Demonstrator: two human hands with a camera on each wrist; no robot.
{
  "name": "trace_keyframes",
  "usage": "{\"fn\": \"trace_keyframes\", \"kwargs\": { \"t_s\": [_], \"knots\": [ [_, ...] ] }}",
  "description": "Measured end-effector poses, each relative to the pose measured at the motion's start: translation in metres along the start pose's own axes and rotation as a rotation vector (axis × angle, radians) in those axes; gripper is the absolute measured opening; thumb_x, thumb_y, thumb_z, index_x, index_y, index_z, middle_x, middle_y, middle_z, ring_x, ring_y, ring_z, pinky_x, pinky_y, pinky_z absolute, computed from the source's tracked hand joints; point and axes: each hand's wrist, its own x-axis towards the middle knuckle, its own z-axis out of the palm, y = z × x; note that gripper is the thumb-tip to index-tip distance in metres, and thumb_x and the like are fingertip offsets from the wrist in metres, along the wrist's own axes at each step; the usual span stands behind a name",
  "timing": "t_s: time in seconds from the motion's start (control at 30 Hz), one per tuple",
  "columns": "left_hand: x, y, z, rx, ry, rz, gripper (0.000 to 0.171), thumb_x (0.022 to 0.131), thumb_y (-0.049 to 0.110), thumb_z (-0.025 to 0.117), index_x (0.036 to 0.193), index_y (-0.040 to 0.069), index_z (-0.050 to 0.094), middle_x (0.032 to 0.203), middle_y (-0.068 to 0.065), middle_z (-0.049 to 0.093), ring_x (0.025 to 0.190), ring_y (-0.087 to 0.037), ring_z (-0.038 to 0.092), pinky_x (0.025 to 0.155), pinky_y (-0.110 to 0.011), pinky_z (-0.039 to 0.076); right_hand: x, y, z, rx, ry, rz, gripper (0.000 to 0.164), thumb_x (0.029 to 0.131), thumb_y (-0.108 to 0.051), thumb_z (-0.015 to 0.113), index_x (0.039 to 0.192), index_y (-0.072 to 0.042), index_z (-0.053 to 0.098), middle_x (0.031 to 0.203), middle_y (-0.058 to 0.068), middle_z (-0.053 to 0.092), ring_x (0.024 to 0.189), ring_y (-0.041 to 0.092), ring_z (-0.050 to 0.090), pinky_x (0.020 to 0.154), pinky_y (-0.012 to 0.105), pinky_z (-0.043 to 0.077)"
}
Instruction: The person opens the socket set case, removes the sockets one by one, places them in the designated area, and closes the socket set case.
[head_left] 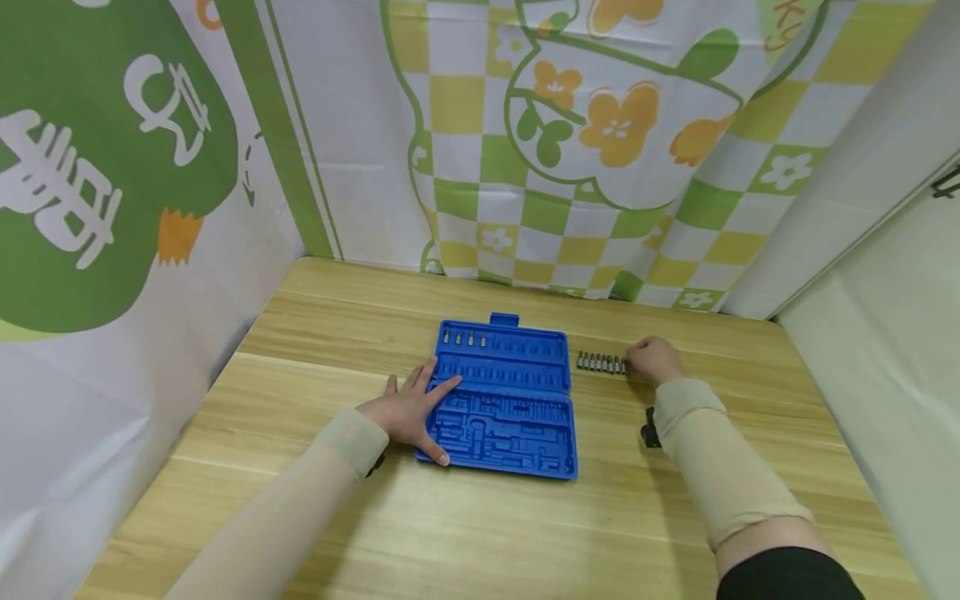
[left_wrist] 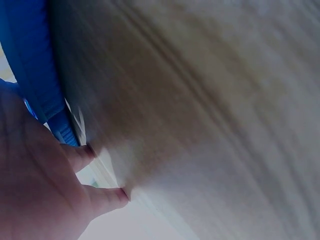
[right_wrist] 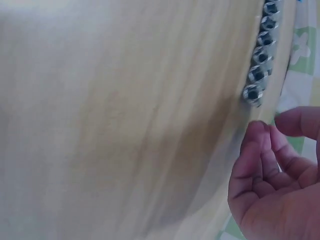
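Observation:
A blue plastic tool case (head_left: 525,377) lies open on the wooden table, its moulded slots facing up. Several small metal bit sockets (head_left: 471,339) sit in the upper left slots of its lid. My left hand (head_left: 407,414), fingers spread, rests on the case's left edge, the thumb near the front corner. Right of the case, more bit sockets (head_left: 597,362) stand in a tight row; their square drive holes show in the right wrist view. At the right end of this row is my right hand (head_left: 655,361), fingers bent and thumb slightly apart, with nothing visible between the tips.
The wooden table (head_left: 315,333) ends at the back against a patterned curtain (head_left: 525,192). White sheeting hangs at the left and right sides. A black wrist mount (head_left: 651,429) hangs under the right forearm.

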Motion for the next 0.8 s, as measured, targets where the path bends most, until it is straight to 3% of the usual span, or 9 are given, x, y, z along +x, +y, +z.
{"fn": "trace_keyframes", "kwargs": {
  "t_s": [0.13,0.2,0.27,0.4,0.67,0.8],
  "knots": [
    [-0.001,0.000,-0.003,0.003,0.001,-0.005,0.132,0.069,0.062,0.090,0.169,0.028,0.009,0.169,-0.017,-0.020,0.155,-0.040,-0.010,0.117,-0.071,-0.004,0.009,-0.011,-0.001,0.000,0.023,-0.037,0.024,0.098,-0.018,0.047,0.079,-0.005,0.053,0.073,0.007,0.052,0.067,0.023,0.047,0.068,0.038,0.042],
    [-0.002,0.000,-0.004,0.007,0.001,-0.008,0.132,0.070,0.062,0.090,0.169,0.028,0.009,0.169,-0.017,-0.020,0.156,-0.040,-0.010,0.117,-0.070,-0.004,0.012,-0.024,0.001,0.000,0.032,-0.070,0.026,0.100,-0.019,0.047,0.078,-0.006,0.051,0.071,0.005,0.049,0.066,0.022,0.045,0.068,0.039,0.041],
    [-0.002,0.000,-0.004,0.010,0.001,-0.008,0.131,0.070,0.062,0.089,0.169,0.028,0.009,0.169,-0.018,-0.019,0.156,-0.040,-0.010,0.117,-0.070,-0.003,0.013,-0.040,0.007,0.017,0.039,-0.098,0.025,0.100,-0.018,0.048,0.085,0.000,0.058,0.077,0.009,0.056,0.071,0.024,0.049,0.072,0.040,0.044],
    [-0.002,0.000,-0.001,0.017,-0.001,-0.007,0.131,0.070,0.063,0.089,0.169,0.027,0.010,0.169,-0.019,-0.018,0.156,-0.041,-0.009,0.117,-0.071,-0.002,0.013,-0.077,0.025,0.051,0.004,-0.145,0.030,0.102,-0.017,0.048,0.114,0.006,0.064,0.105,0.018,0.064,0.089,0.029,0.057,0.082,0.043,0.048],
    [-0.005,0.002,0.001,0.015,0.002,-0.006,0.131,0.070,0.062,0.089,0.169,0.028,0.010,0.170,-0.018,-0.018,0.156,-0.040,-0.009,0.118,-0.070,-0.002,0.009,-0.140,0.066,0.048,-0.061,-0.239,0.028,0.103,-0.015,0.053,0.120,0.003,0.067,0.115,0.018,0.066,0.093,0.028,0.058,0.086,0.045,0.050],
    [-0.004,0.005,-0.001,0.038,0.004,-0.006,0.130,0.070,0.064,0.088,0.168,0.029,0.011,0.170,-0.018,-0.016,0.156,-0.040,-0.007,0.118,-0.070,-0.001,0.007,-0.159,0.080,0.054,-0.059,-0.260,0.025,0.101,-0.015,0.056,0.115,0.002,0.068,0.106,0.014,0.067,0.088,0.026,0.057,0.084,0.043,0.049]
  ]
}}
